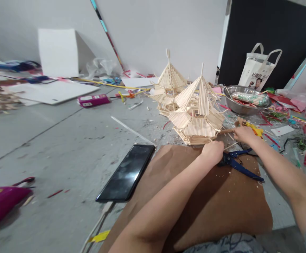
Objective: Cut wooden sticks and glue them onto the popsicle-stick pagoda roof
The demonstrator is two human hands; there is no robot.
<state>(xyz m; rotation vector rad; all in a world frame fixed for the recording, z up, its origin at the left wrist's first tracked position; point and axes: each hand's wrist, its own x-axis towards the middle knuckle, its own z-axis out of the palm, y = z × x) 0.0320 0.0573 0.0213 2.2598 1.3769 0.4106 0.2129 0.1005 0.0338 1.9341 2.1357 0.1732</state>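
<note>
A model pavilion (196, 114) built of thin wooden sticks stands on the grey floor, a second one (169, 86) just behind it. My left hand (213, 151) is closed at the base of the near model, resting on a brown paper sheet (216, 207). My right hand (244, 134) pinches a thin wooden stick (225, 131) that lies against the model's lower right edge. Blue-handled pliers (241, 163) lie on the paper between my hands, touching the left one.
A black phone (126, 173) lies left of the paper with a cable. A metal bowl (244, 105) holds sticks at the back right, beside a white tote bag (260, 68). Coloured scraps litter the right side. A magenta object (2, 202) sits at the lower left.
</note>
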